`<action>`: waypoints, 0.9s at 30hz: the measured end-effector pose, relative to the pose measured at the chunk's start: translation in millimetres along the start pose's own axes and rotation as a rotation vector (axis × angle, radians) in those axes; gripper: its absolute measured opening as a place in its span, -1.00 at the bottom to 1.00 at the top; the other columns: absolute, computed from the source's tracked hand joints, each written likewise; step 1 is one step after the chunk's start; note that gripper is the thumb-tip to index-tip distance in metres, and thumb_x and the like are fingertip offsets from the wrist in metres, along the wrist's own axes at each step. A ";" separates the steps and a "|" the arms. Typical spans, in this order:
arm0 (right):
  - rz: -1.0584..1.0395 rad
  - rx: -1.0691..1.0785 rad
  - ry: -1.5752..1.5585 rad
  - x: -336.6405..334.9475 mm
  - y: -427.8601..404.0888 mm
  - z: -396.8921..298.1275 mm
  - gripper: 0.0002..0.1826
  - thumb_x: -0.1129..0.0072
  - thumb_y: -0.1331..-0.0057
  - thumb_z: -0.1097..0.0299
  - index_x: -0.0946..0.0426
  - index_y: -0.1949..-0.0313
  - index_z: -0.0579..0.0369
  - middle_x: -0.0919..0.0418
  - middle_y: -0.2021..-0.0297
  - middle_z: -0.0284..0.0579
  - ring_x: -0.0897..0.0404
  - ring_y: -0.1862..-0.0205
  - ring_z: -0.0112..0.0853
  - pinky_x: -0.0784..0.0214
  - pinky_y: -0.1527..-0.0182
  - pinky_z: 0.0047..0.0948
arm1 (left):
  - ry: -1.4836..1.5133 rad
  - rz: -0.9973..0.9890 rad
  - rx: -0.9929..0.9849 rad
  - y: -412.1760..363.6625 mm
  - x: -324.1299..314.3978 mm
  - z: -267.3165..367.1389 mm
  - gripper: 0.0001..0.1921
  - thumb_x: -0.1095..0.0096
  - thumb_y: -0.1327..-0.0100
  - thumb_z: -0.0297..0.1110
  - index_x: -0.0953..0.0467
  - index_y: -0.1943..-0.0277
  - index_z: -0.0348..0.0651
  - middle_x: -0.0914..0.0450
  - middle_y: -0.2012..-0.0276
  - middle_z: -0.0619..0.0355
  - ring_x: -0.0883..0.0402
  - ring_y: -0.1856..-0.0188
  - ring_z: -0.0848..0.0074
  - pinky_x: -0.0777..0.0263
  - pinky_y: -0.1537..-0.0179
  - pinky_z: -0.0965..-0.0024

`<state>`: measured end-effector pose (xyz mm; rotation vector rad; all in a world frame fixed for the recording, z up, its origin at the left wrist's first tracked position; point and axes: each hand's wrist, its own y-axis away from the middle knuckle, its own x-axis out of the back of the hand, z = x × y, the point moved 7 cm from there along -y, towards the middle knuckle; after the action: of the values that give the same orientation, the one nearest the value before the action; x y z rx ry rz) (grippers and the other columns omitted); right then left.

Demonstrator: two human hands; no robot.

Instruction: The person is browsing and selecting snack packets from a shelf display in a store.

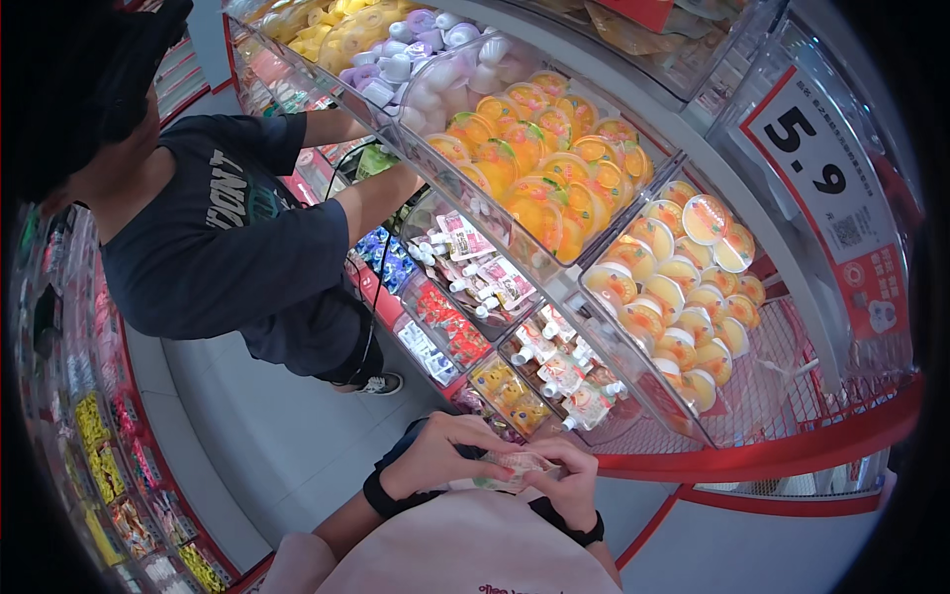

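Close to my body, a small, partly see-through plastic packet [524,466] is held between both hands. Its printing is too blurred to read. My left hand [438,454] pinches its left side between fingers and thumb. My right hand [570,475] grips the right side, with the fingers curled over the top edge. My fingers hide part of the packet. Just beyond my hands, a clear bin holds white-capped spout pouches [579,393]. Beside that bin lie yellow packets [512,390] in another compartment.
Clear upper bins hold orange jelly cups [549,156] and pale-lidded cups [686,289]. A price sign [824,185] hangs at right above a red shelf rail [749,460]. At left, another person [245,223] reaches under the upper bins. Candy shelves [104,445] line the aisle's left.
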<state>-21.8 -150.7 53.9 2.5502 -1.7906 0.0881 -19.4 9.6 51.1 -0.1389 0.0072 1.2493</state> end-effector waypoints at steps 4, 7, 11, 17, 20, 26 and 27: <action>0.085 0.019 -0.096 3.8 3.5 6.7 -0.77 -0.31 0.03 0.58 -0.55 0.32 0.29 -0.58 0.31 -0.07 -0.53 0.24 -0.39 -0.33 0.15 -0.47 | -0.052 -0.076 -0.046 -5.4 -4.3 6.6 -0.60 -0.45 0.09 -0.38 -0.58 0.12 -0.21 -0.63 0.28 0.10 -0.56 0.28 0.57 -0.40 0.22 0.55; 0.130 -0.017 -0.120 6.7 4.5 11.7 -0.81 -0.29 0.02 0.60 -0.55 0.35 0.28 -0.58 0.32 -0.08 -0.53 0.25 -0.40 -0.33 0.15 -0.48 | 0.001 -0.045 0.005 -7.5 -7.3 3.4 -0.60 -0.44 0.07 -0.37 -0.57 0.10 -0.22 -0.62 0.25 0.12 -0.56 0.25 0.58 -0.41 0.22 0.54; 0.175 -0.041 -0.139 7.0 4.3 12.1 -0.83 -0.28 0.00 0.60 -0.56 0.35 0.28 -0.58 0.32 -0.09 -0.52 0.24 -0.41 -0.33 0.14 -0.49 | 0.035 -0.047 0.000 -13.3 -6.1 -0.6 -0.62 -0.42 0.05 -0.39 -0.57 0.11 -0.23 -0.62 0.27 0.10 -0.56 0.27 0.59 -0.41 0.23 0.54; 0.215 -0.071 -0.132 5.3 8.2 18.4 -0.74 -0.30 0.00 0.57 -0.55 0.26 0.26 -0.56 0.25 -0.11 -0.51 0.18 -0.43 -0.31 0.09 -0.50 | -0.045 -0.103 -0.011 -19.3 -2.7 -0.3 -0.67 -0.39 0.04 -0.47 -0.59 0.14 -0.24 -0.63 0.35 0.07 -0.56 0.35 0.60 -0.39 0.29 0.56; 0.223 -0.101 -0.133 5.0 6.1 20.1 -0.68 -0.33 0.01 0.53 -0.54 0.21 0.25 -0.55 0.22 -0.11 -0.51 0.16 -0.43 -0.31 0.07 -0.49 | -0.026 -0.081 0.025 -22.1 -0.9 -5.6 -0.70 -0.38 0.05 -0.50 -0.60 0.17 -0.24 -0.62 0.38 0.09 -0.54 0.38 0.62 -0.37 0.33 0.58; 0.233 -0.105 -0.215 5.0 7.2 15.0 -0.64 -0.37 0.05 0.53 -0.54 0.20 0.26 -0.55 0.22 -0.11 -0.50 0.14 -0.44 -0.30 0.05 -0.51 | 0.013 -0.046 0.055 -25.9 2.6 -5.0 -0.72 -0.38 0.07 -0.53 -0.62 0.21 -0.25 -0.61 0.47 0.11 -0.52 0.43 0.62 -0.35 0.36 0.58; 0.230 -0.116 -0.160 6.9 9.2 18.8 -0.64 -0.37 0.06 0.54 -0.54 0.20 0.27 -0.55 0.22 -0.10 -0.50 0.15 -0.43 -0.31 0.06 -0.51 | -0.009 -0.075 0.061 -25.6 2.1 -7.6 -0.72 -0.39 0.08 -0.53 -0.62 0.21 -0.24 -0.61 0.45 0.10 -0.53 0.39 0.58 -0.36 0.34 0.57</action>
<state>-27.4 -161.3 35.4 2.3235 -2.0722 -0.2159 6.1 2.9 46.0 -0.0801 0.0322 1.1736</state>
